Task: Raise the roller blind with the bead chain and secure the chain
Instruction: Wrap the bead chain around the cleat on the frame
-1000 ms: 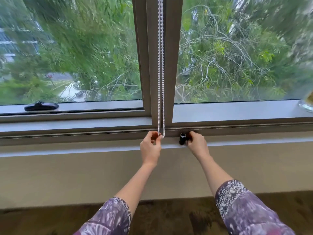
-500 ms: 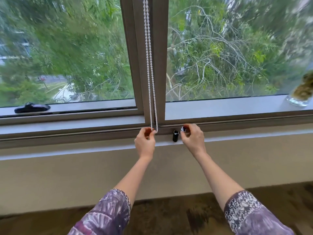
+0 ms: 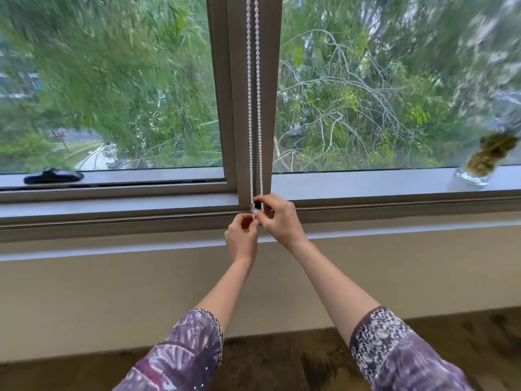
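Observation:
A white bead chain [image 3: 255, 103] hangs as a double strand down the brown centre mullion [image 3: 242, 80] of the window. My left hand [image 3: 242, 239] pinches the bottom of the chain loop just below the sill edge. My right hand [image 3: 277, 218] is closed around a small black chain holder [image 3: 257, 205] at the foot of the mullion, with the chain's lower end running past it. The holder is mostly hidden by my fingers. The roller blind itself is out of view above.
A black window handle [image 3: 53, 176] lies on the left frame rail. A glass jar with greenish matter [image 3: 485, 165] stands on the right of the sill. Below the sill runs a beige wall [image 3: 112, 292], then dark carpet.
My right hand has moved left with the black holder until it meets the chain's lower end. My left hand still pinches the chain. The camera has shifted, so the mullion sits centred.

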### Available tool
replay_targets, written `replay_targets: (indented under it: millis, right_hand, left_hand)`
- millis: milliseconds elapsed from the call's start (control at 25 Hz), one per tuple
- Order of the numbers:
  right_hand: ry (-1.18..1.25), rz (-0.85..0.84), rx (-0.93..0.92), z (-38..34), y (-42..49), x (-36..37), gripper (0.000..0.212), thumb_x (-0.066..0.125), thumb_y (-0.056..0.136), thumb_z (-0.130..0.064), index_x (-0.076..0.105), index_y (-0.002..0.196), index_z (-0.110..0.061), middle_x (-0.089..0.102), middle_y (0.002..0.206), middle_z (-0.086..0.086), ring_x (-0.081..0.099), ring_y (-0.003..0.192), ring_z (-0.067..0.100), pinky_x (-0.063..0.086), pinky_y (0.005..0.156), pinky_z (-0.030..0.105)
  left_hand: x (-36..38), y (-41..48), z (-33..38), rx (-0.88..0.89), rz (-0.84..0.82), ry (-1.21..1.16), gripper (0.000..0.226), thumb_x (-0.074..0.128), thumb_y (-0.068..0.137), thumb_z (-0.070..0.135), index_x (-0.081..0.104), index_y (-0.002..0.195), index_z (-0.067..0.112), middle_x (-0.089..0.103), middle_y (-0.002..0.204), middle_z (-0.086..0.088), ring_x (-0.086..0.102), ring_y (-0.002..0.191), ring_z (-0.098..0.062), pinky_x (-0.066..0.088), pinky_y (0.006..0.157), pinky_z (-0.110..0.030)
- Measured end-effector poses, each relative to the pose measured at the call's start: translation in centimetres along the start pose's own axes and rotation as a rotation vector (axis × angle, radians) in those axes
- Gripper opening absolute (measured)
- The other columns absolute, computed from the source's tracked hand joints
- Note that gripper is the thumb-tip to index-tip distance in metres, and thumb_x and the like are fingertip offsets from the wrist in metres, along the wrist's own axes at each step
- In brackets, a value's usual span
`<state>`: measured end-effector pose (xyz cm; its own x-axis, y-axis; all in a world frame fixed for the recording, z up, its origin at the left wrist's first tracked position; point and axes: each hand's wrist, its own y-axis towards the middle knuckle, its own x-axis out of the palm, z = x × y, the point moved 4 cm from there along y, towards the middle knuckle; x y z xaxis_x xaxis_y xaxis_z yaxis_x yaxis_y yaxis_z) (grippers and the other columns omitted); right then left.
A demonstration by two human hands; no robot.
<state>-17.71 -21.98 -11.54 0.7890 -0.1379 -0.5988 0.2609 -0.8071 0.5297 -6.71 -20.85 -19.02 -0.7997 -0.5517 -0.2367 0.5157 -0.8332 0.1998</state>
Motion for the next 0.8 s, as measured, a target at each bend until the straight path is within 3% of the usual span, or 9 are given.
replay_targets:
  millis: [240,440,640,800]
  right_hand:
    - [-0.12,-0.118,0.043,1.1,-0.3,0.4,0.033,0.058,0.08,0.0,0.065,0.112,-0.003,0.068,0.104,0.014,0.062,0.096,0.028,0.045,0.088,0.03]
    - [-0.181,-0.234,0.041,1.6,-0.3,1.5,0.034,0.056,0.082,-0.001,0.065,0.115,-0.005,0.067,0.105,0.013,0.06,0.101,0.029,0.046,0.092,0.034]
    - [-0.247,-0.284,0.014,2.6,-1.6,2.8,0.03,0.056,0.085,-0.004,0.065,0.113,-0.008,0.067,0.107,0.01,0.057,0.101,0.028,0.041,0.089,0.03]
    - [-0.242,-0.268,0.0,2.6,-1.9,3.2,0.028,0.059,0.082,-0.006,0.068,0.108,-0.014,0.071,0.102,0.005,0.056,0.093,0.027,0.043,0.083,0.03]
  left_hand:
    - [-0.8,-0.5,-0.2,-0.016,-0.022,-0.045,0.007,0.074,0.078,0.02,0.07,0.083,0.017,0.073,0.077,0.003,0.064,0.071,-0.011,0.046,0.068,-0.02]
    - [-1.2,-0.6,-0.1,0.0,-0.051,-0.124,0.014,0.076,0.076,0.013,0.065,0.082,0.02,0.068,0.074,0.008,0.062,0.067,0.011,0.042,0.062,0.0]
    - [-1.5,-0.5,-1.4,0.007,-0.135,-0.063,0.016,0.07,0.078,0.008,0.069,0.087,0.022,0.071,0.078,0.01,0.067,0.076,0.001,0.055,0.079,-0.022]
    - [-1.5,-1.0,-2.0,0.021,-0.189,-0.01,0.018,0.072,0.077,0.025,0.068,0.094,0.026,0.07,0.078,0.015,0.066,0.076,0.001,0.056,0.073,-0.024]
